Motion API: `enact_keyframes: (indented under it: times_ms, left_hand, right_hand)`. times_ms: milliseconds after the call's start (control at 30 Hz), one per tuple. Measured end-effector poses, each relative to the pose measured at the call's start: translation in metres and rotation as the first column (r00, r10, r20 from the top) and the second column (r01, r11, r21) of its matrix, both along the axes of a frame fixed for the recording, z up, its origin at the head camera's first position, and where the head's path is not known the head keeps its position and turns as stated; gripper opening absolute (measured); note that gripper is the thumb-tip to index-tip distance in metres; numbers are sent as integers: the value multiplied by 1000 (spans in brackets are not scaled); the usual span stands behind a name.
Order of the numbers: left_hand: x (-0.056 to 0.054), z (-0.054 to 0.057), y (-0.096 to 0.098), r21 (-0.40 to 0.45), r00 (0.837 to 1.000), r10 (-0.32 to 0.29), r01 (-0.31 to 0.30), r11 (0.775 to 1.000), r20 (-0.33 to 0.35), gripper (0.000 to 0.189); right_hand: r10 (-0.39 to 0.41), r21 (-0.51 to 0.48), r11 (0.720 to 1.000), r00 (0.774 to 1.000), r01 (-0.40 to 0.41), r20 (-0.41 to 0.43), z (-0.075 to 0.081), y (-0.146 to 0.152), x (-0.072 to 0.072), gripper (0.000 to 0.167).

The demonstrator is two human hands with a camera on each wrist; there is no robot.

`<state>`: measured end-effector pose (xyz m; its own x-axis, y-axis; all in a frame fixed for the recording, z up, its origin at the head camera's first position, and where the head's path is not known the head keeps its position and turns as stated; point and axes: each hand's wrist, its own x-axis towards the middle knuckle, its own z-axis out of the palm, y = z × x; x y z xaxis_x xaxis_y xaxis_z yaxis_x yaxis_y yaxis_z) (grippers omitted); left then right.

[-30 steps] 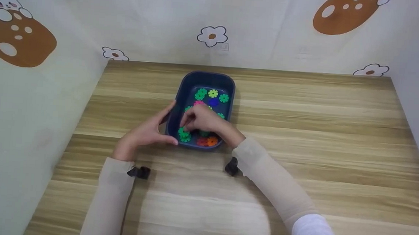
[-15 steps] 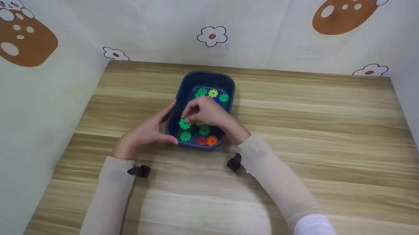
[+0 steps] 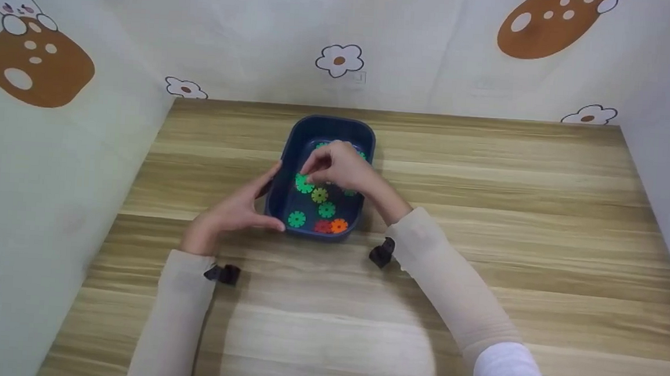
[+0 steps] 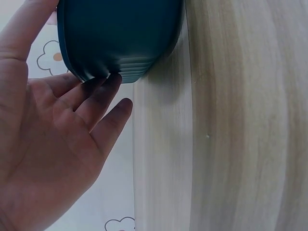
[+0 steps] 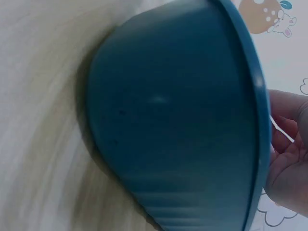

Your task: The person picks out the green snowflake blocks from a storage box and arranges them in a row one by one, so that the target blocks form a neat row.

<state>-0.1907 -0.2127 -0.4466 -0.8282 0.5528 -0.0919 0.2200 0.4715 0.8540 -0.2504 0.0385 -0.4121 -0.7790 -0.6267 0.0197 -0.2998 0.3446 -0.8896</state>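
A dark blue plastic basin [image 3: 334,128] stands on the wooden table with colourful notched discs inside. My left hand [image 3: 239,206] rests against its near left corner, thumb at the front and fingers along the left side. The left wrist view has those fingers [image 4: 103,98] loosely extended, touching the outer wall. Inside the basin, my right hand [image 3: 341,166] pinches a green notched disc [image 3: 302,184] between thumb and fingertips. A yellow disc [image 3: 319,195] and another green disc [image 3: 326,209] lie just beside it. In the right wrist view, the basin wall [image 5: 178,115] hides the pinched disc.
Red [image 3: 322,227] and orange discs [image 3: 339,226] lie at the basin's near end, with a green disc [image 3: 296,219] to their left. The right hand partly covers the discs at the far end. A patterned wall covering [image 3: 413,53] rises behind the table [image 3: 513,222].
The right hand has lifted the green disc from beside another green disc near the basin's front left and moved it toward the far end. The left hand has stayed in place.
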Motion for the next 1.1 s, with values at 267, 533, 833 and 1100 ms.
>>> enact_keyframes:
  times_ms: [267, 533, 833, 1100]
  left_hand:
    - [1, -1, 0, 0, 999, 7, -7, 1000, 32, 116]
    - [0, -2, -1, -37, 999, 32, -31, 999, 39, 116]
    - [0, -1, -2, -55, 998, 40, -37, 998, 54, 116]
    - [0, 0, 0, -26, 997, 41, -39, 999, 64, 117]
  right_hand:
    - [-38, 16, 999, 999, 39, -38, 5, 6, -3, 6]
    - [-104, -5, 995, 994, 104, -42, 10, 16, -8, 7]
    - [-173, -30, 985, 985, 172, -30, 14, 29, -13, 8]
    - [-258, -83, 964, 965, 254, -37, 13, 46, -17, 13]
